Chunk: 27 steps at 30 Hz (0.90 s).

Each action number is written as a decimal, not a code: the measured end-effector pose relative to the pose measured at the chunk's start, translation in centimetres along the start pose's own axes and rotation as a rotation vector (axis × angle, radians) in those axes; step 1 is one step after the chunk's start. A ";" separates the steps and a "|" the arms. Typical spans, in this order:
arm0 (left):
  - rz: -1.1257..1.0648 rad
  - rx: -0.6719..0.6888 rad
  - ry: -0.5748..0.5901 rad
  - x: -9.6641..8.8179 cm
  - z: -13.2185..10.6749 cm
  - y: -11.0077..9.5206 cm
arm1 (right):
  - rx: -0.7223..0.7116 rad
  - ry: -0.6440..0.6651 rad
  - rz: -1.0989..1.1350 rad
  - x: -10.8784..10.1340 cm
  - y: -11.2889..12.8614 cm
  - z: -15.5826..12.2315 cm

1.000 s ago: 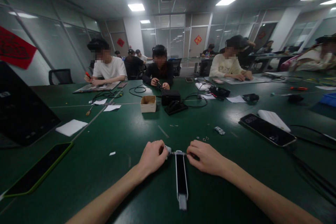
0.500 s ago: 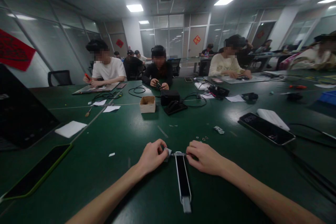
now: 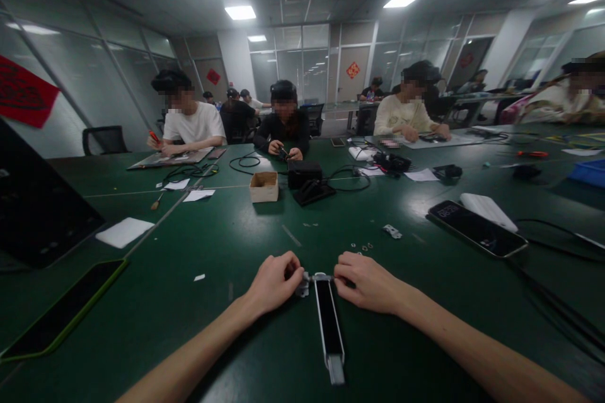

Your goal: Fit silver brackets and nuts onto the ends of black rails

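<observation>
Green tabletop (image 3: 155, 327) is seen beneath everything. Left of the left hand (image 3: 274, 281), a green-edged phone (image 3: 61, 308) is laid flat, and a white paper scrap (image 3: 199, 278) lies just beyond the fingers. The left fingers (image 3: 288, 267) are closed around a small grey metal fitting (image 3: 303, 286), held at the near end of a long black-and-silver bar (image 3: 329, 327) lying between both hands. A thin metal pin (image 3: 325, 276) is pinched by the closed fingers of the right hand (image 3: 366, 283). Small metal rings (image 3: 362, 245) and a metal bracket (image 3: 392, 231) are scattered beyond those fingers, and a black smartphone (image 3: 477, 228) is placed further right.
</observation>
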State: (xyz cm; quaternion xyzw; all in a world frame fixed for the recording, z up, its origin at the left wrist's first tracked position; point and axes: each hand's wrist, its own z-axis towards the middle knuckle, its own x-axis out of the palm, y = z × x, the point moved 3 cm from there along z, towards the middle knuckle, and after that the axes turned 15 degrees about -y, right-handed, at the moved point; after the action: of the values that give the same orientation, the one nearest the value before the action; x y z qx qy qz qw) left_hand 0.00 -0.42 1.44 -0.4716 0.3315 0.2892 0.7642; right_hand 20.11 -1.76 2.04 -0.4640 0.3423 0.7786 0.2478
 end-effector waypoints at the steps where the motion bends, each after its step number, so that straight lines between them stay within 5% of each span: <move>1: -0.012 -0.002 0.003 -0.1 0.0 -0.1 | 0.000 0.000 0.000 0.0 0.0 0.0; 22: -0.031 0.088 -0.009 0.0 -0.1 -0.4 | 0.030 -0.115 -0.034 0.3 -0.3 0.2; 27: -0.008 0.104 0.008 0.0 -0.2 -0.3 | 0.105 -0.164 -0.120 -1.0 -2.6 0.3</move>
State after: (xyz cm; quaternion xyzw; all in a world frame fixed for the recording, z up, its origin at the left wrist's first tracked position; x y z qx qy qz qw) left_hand 0.14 -0.71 1.54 -0.4337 0.3472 0.2667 0.7875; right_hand 22.25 0.08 2.27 -0.4046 0.3327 0.7789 0.3449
